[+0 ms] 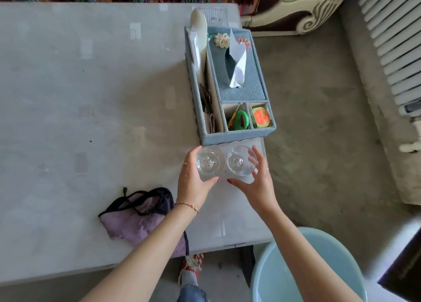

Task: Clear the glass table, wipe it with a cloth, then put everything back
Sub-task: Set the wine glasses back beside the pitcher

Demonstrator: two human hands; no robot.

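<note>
Fingers of the left hand [193, 176] curl round one clear round glass [210, 161], the right hand [257, 176] cupping its touching twin [241, 161], both just before the blue fabric organiser box [237, 133] on the desk [91, 96].

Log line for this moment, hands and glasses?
left hand: holds left glass | right hand: holds right glass | glasses: side by side before organizer | cloth: on table
</note>
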